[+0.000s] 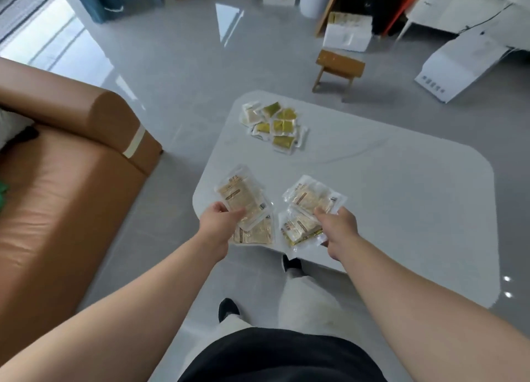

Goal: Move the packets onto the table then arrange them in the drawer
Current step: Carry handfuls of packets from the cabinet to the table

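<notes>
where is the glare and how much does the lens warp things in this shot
Head view: window glare washes out the glossy floor at upper left; the wide lens bows the table edges and stretches the forearms; the packets held in the left hand and right hand look soft, print unreadable.

Plain black top (281,356) filling the bottom edge of the view. Below it, pale off-white trousers (304,298), loose in the leg. Black left shoe (228,310) and black right shoe (291,262), rounded at the toe, poking out from under the trouser hems. Forearms (149,292) bare all the way down to left grip (218,224) and right grip (338,227).
</notes>
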`<state>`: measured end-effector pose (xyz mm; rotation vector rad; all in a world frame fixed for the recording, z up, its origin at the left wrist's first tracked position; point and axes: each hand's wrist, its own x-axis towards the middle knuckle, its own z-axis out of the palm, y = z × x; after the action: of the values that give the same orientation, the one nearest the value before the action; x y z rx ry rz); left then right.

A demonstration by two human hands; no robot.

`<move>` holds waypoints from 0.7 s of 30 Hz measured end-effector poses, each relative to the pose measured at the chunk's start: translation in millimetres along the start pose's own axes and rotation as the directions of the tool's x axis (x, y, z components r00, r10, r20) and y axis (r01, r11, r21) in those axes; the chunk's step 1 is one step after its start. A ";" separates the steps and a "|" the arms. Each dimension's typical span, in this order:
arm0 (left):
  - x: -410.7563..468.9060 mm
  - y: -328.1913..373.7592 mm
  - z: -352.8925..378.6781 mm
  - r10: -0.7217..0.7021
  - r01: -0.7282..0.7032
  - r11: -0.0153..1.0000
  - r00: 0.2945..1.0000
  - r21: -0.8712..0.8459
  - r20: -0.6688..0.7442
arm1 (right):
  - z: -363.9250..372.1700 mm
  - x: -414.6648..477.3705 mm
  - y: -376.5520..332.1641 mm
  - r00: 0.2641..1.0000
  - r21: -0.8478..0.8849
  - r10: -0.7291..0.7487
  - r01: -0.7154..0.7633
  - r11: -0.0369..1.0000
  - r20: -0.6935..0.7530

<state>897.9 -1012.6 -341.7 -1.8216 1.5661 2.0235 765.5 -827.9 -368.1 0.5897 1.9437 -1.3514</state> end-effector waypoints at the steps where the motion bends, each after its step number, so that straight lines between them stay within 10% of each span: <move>1: 12.6 12.7 17.3 0.001 -0.001 1.000 1.000 0.002 0.003 | 0.2 17.4 -13.3 1.000 0.005 0.012 -0.012 1.000 -0.014; 21: 370.9 100.1 322.6 -0.098 0.119 0.980 0.986 0.159 -0.133 | 54.0 500.7 -201.2 0.963 -0.449 -0.184 0.255 0.856 0.195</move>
<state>477.6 -1070.0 -609.5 -1.9559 1.5725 1.7090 309.5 -958.9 -630.7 0.0290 2.1589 -0.9548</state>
